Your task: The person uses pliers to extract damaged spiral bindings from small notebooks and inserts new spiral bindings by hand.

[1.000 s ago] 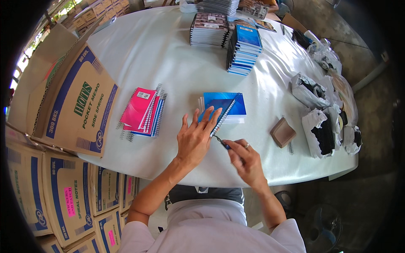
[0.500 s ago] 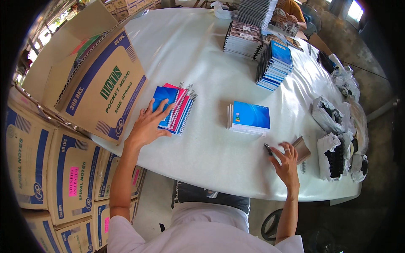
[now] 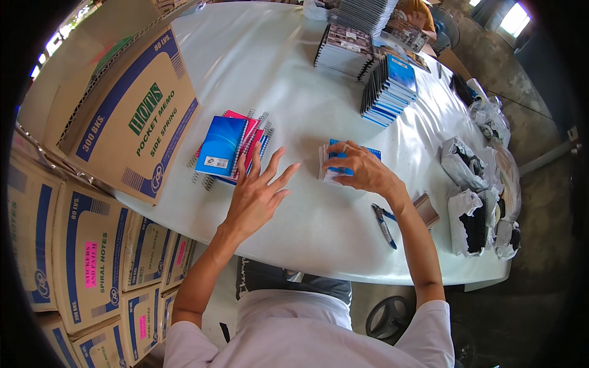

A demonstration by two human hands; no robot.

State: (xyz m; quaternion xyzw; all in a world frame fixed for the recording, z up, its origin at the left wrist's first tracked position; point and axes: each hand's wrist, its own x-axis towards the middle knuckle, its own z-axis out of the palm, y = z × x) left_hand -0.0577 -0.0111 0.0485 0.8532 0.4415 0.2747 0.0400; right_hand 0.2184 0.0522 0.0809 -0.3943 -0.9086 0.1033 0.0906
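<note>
Beside a loose pile of small spiral notebooks, pink and blue, my left hand (image 3: pixel 254 199) is raised with its fingers spread and nothing in it. A blue spiral notebook (image 3: pixel 221 146) lies on top of that pile, at a slant. My right hand (image 3: pixel 368 170) reaches over a short, neat stack of blue-covered notebooks (image 3: pixel 373 152), fingers curled over its left side and gripping the top. How many notebooks it grips is hidden under the palm. Cutting pliers (image 3: pixel 384 227) with dark handles lie on the table below my right wrist.
A large open carton (image 3: pixel 135 122) stands at the left, above stacked cartons (image 3: pixel 92 257). Farther back are stacks of blue notebooks (image 3: pixel 392 89) and dark-covered ones (image 3: pixel 345 52). Wrapped black binding coils (image 3: pixel 472 221) lie right, near a brown piece (image 3: pixel 424 210). A co-worker's hand (image 3: pixel 408 27) shows at the back.
My right hand has left the pliers and moved up and left onto the short stack. My left hand has come off the pile, leaving the blue notebook lying there. The view has shifted slightly.
</note>
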